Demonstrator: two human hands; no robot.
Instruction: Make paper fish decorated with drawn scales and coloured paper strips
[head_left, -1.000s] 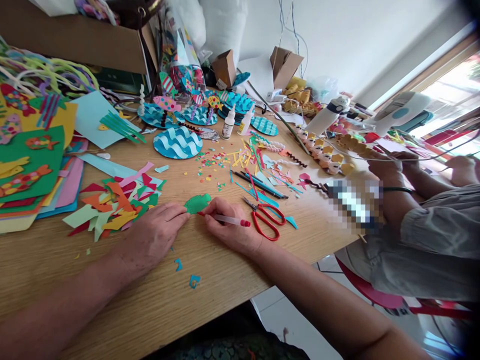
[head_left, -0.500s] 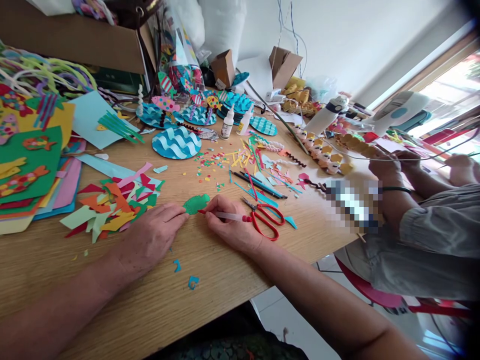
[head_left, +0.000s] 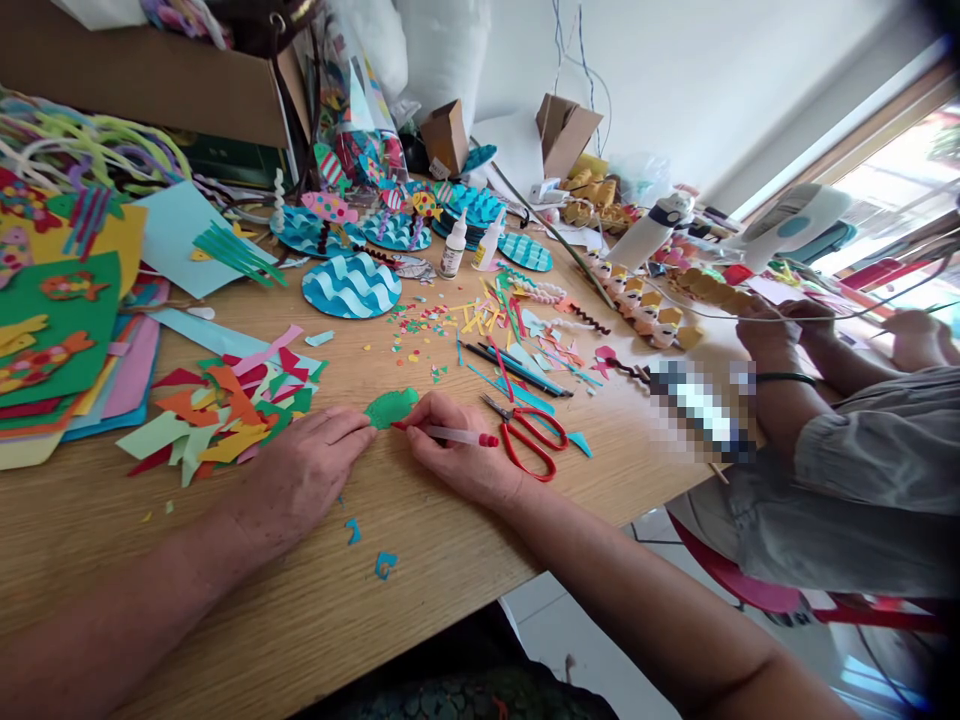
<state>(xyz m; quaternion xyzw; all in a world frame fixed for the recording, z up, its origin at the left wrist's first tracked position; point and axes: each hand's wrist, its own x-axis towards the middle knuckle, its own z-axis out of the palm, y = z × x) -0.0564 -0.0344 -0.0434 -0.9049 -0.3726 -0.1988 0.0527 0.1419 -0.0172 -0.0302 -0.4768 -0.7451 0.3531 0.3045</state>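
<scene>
A small green paper cutout lies on the table in front of me. At its left end my left hand is closed, its fingertips together on the cutout's edge. My right hand pinches a pen with a clear barrel and red ends. The red tip meets the cutout's right end or sits just beside it; I cannot tell which. Just right of that hand, red-handled scissors lie with the blades slightly apart. Two blue paper scraps rest nearer to me.
Coloured paper scraps are heaped to the left, beside stacked paper sheets. Dark pencils, glue bottles and a blue wave-patterned disc lie beyond my hands. At the right, another person's hands work over the table.
The view has shifted very slightly. Both hands, the pen and the green cutout keep nearly the same places.
</scene>
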